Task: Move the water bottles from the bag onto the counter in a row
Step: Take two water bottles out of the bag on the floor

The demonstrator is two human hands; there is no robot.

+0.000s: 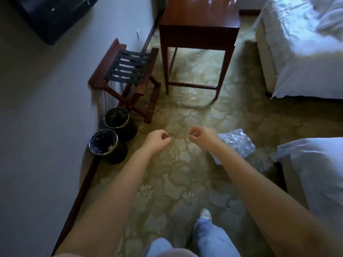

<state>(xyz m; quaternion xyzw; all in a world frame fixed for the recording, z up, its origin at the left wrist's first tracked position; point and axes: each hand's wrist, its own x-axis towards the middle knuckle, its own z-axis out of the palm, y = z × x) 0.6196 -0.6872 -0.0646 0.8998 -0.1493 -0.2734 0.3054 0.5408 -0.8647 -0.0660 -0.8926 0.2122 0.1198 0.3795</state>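
A clear plastic bag (235, 143) holding what look like water bottles lies on the patterned carpet, just right of my right forearm. Single bottles cannot be made out through the plastic. Both my arms stretch forward above the floor. My left hand (156, 139) is loosely curled with nothing in it. My right hand (199, 135) is curled the same way, empty, a short way left of the bag and not touching it. A dark wooden table (199, 17) stands ahead, its glossy top bare.
Two round black waste bins (104, 143) stand by the left wall, behind them a folding luggage rack (128, 71). White beds (304, 52) fill the right side, one far and one near. My leg and shoe (205, 215) are at the bottom.
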